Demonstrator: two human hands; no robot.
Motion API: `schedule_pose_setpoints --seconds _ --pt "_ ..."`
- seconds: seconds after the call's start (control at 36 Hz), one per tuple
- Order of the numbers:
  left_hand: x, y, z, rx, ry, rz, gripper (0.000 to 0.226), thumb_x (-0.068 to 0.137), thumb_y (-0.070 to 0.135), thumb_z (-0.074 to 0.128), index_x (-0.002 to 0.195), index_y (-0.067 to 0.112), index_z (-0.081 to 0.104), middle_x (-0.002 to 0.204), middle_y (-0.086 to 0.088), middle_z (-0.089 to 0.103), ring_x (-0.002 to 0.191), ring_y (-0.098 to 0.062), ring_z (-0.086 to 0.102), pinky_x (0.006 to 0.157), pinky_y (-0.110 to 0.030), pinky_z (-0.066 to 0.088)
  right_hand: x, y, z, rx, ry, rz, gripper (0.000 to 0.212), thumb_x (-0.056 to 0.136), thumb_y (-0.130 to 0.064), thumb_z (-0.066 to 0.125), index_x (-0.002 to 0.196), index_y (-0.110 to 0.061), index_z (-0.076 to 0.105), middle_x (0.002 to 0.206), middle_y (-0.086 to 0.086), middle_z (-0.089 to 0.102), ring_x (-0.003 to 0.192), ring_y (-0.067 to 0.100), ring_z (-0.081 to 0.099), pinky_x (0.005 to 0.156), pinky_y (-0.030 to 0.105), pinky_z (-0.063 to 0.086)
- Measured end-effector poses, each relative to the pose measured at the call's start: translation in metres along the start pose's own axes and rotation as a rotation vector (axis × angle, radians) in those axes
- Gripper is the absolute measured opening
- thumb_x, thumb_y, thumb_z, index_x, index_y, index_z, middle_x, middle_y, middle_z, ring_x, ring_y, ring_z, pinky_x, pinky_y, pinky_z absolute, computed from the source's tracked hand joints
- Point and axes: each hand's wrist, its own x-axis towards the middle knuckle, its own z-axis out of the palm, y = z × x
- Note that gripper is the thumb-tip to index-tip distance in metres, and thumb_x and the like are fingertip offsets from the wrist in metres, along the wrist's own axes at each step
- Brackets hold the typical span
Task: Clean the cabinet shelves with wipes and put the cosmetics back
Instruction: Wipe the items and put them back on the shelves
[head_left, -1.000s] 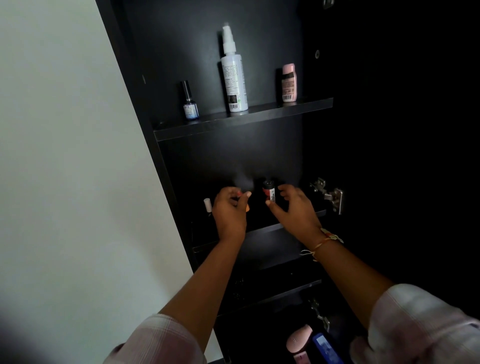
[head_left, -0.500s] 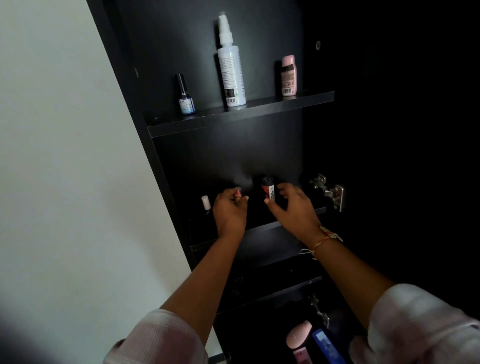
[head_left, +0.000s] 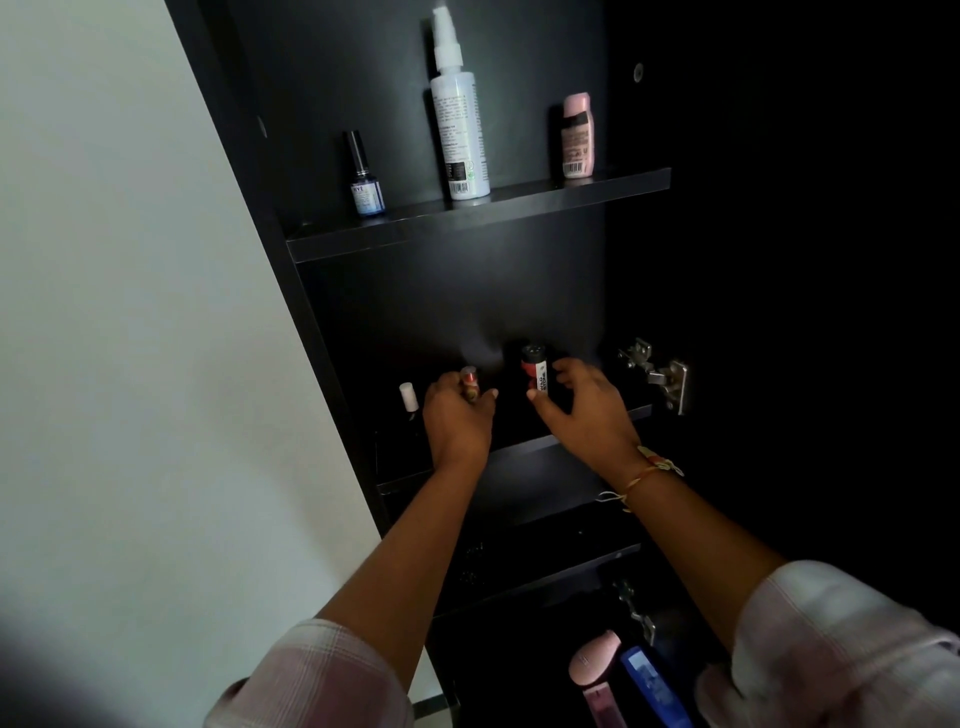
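Both hands reach into the middle shelf (head_left: 582, 436) of a black cabinet. My left hand (head_left: 457, 423) is closed on a small pink-capped tube (head_left: 469, 378), held upright just above the shelf. To its right, my right hand (head_left: 584, 413) wraps a black-and-red can (head_left: 534, 366) that stands on the shelf, thumb in front and fingers at its right side. A white-capped dark bottle (head_left: 409, 397) stands left of my left hand. On the top shelf (head_left: 519, 205) stand a nail-polish bottle (head_left: 365, 182), a white spray bottle (head_left: 460, 124) and a pink bottle (head_left: 577, 137).
A metal door hinge (head_left: 661, 376) sticks out at the right end of the middle shelf. A white wall (head_left: 130, 312) lies left of the cabinet. Lower down, a pink item (head_left: 595, 657) and a blue tube (head_left: 649, 686) sit near a second hinge (head_left: 636, 613).
My left hand has closed tighter round the small tube and turned it upright. The right hand stays on the can. The view has shifted slightly.
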Motion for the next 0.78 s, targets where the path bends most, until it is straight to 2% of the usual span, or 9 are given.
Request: schedule_pose_setpoints --seconds 0.11,0.28,0.36,0.42,0.47,0.56,0.64,0.69,0.78 --pt "-0.007 0.004 -0.004 0.052 0.027 0.026 0.040 0.074 0.028 0.081 0.104 0.011 0.062 0.102 -0.008 0.062 0.093 -0.021 0.062 0.085 -0.039 0.054 0.000 0.000 -0.001 0.000 -0.005 0.008 0.054 0.083 -0.043 0.069 0.125 -0.012 0.055 0.116 0.009 0.062 0.106 0.018 0.060 0.087 0.021 0.042" --pt "-0.033 0.009 -0.018 0.052 0.016 0.019 0.075 0.072 0.033 0.082 0.132 0.006 0.046 0.132 -0.012 0.051 0.124 -0.026 0.049 0.103 -0.041 0.045 -0.001 0.000 -0.004 0.037 0.006 0.023 0.057 0.082 -0.042 0.071 0.126 -0.011 0.054 0.117 0.008 0.062 0.105 0.017 0.060 0.087 0.021 0.043" --pt "-0.059 0.011 -0.031 0.067 0.003 0.077 0.080 0.078 0.033 0.078 0.141 0.006 0.037 0.144 -0.012 0.040 0.135 -0.025 0.036 0.111 -0.036 0.036 -0.005 -0.001 -0.006 0.074 0.033 0.013 0.054 0.082 -0.039 0.072 0.125 -0.010 0.054 0.118 0.007 0.060 0.106 0.015 0.059 0.089 0.022 0.045" --pt "-0.077 0.008 -0.040 0.048 0.017 0.166 0.077 0.081 0.034 0.074 0.142 0.008 0.035 0.145 -0.010 0.036 0.137 -0.022 0.034 0.112 -0.034 0.034 -0.012 -0.001 -0.007 0.093 0.067 -0.003 0.051 0.083 -0.037 0.072 0.123 -0.010 0.054 0.119 0.007 0.058 0.110 0.017 0.057 0.093 0.028 0.047" --pt "-0.094 0.003 -0.046 0.010 -0.003 0.250 0.070 0.085 0.036 0.070 0.141 0.010 0.037 0.145 -0.006 0.036 0.135 -0.014 0.034 0.111 -0.025 0.032 -0.023 -0.004 -0.010 0.078 0.134 -0.034 0.048 0.084 -0.034 0.071 0.123 -0.011 0.055 0.121 0.007 0.056 0.114 0.021 0.054 0.097 0.034 0.047" --pt "-0.118 -0.010 -0.049 -0.009 -0.072 0.353 0.056 0.089 0.034 0.066 0.136 0.010 0.045 0.138 -0.001 0.041 0.127 -0.004 0.039 0.107 -0.013 0.031 -0.048 -0.011 -0.013 0.067 0.242 -0.076 0.042 0.086 -0.029 0.069 0.120 -0.010 0.056 0.121 0.007 0.054 0.115 0.022 0.053 0.098 0.034 0.045" --pt "-0.143 -0.036 -0.043 0.005 -0.204 0.367 0.040 0.091 0.030 0.065 0.124 0.011 0.054 0.125 0.000 0.050 0.117 -0.009 0.051 0.100 -0.021 0.042 -0.084 -0.012 -0.011 0.105 0.205 -0.060 0.038 0.088 -0.027 0.067 0.120 -0.012 0.056 0.120 0.003 0.053 0.111 0.019 0.054 0.094 0.031 0.047" --pt "-0.161 -0.061 -0.036 0.029 -0.301 0.342 0.026 0.091 0.027 0.064 0.113 0.014 0.060 0.109 0.004 0.058 0.101 -0.009 0.059 0.090 -0.026 0.049 -0.114 -0.004 -0.004 0.131 0.155 -0.028 0.033 0.089 -0.026 0.066 0.117 -0.011 0.057 0.116 0.002 0.053 0.102 0.014 0.058 0.088 0.024 0.049" --pt "-0.192 -0.099 -0.025 0.089 -0.463 0.229 0.010 0.091 0.029 0.064 0.093 0.019 0.063 0.084 0.008 0.065 0.078 -0.003 0.062 0.073 -0.021 0.051 -0.165 0.019 0.007 0.152 0.059 0.129 0.022 0.089 -0.021 0.067 0.108 -0.012 0.061 0.102 0.000 0.060 0.084 0.009 0.062 0.074 0.018 0.052"
